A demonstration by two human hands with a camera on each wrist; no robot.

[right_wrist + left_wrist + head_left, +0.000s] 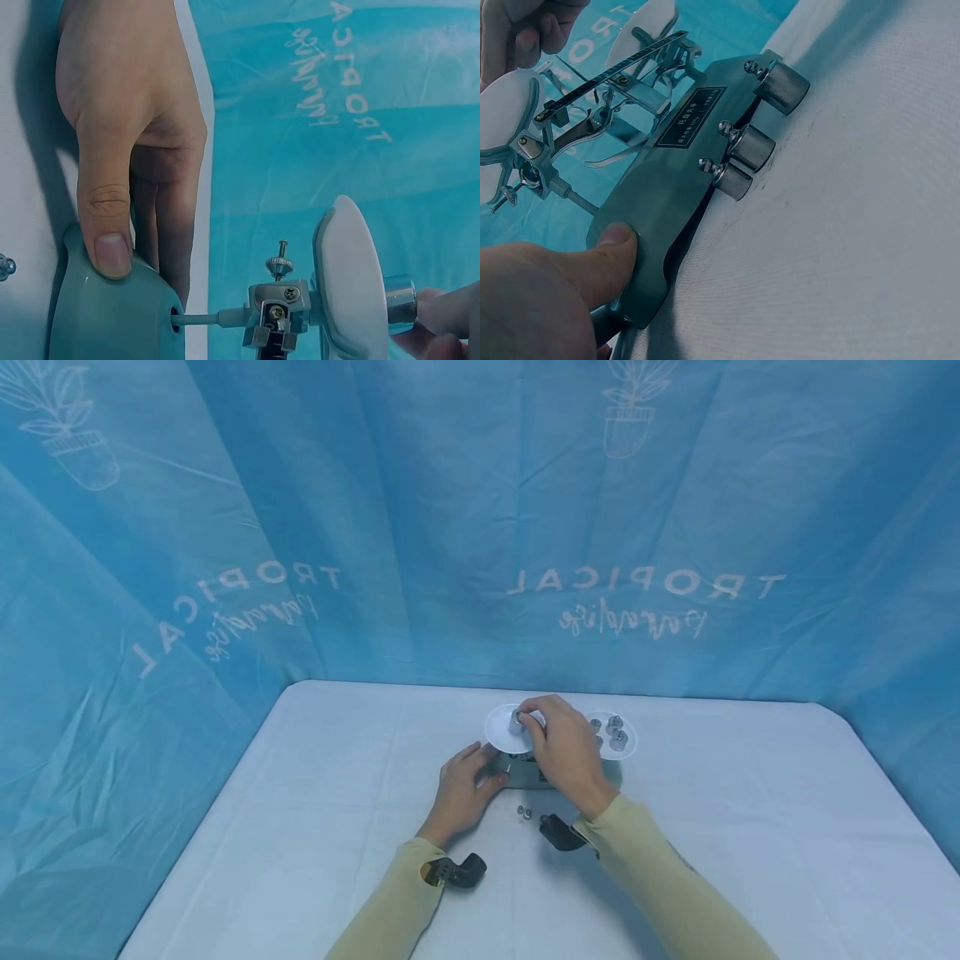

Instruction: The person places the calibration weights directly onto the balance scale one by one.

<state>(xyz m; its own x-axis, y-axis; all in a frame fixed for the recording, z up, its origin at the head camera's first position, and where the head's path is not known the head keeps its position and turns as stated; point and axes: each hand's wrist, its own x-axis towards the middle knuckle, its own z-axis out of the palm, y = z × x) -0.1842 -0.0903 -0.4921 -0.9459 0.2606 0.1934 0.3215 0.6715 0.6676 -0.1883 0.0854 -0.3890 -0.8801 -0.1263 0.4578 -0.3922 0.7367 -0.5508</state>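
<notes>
Closest are two tan sleeves (pixel 390 902), with a black camera (pixel 467 871) on each wrist. They reach over a table with a white cloth (pixel 300 818). Next come three small metal weights (pixel 754 146) with knobs, lying in a row just in front of a balance scale. The scale has a gray-green base (pixel 652 199) with a dark label on its front.

The left hand (pixel 461 789) grips the left end of the base, thumb in front and fingers behind. A dark ruler bar (pixel 615 79) runs above the base. The right hand (pixel 566 752) is nearly closed, pinching a shiny metal weight (pixel 515 722) that touches the white left pan (pixel 498 732). The white right pan (pixel 632 737) holds at least four knobbed weights (pixel 618 742). Farthest back hangs a blue curtain (pixel 450 485) with plants in pots and backward words on it.
</notes>
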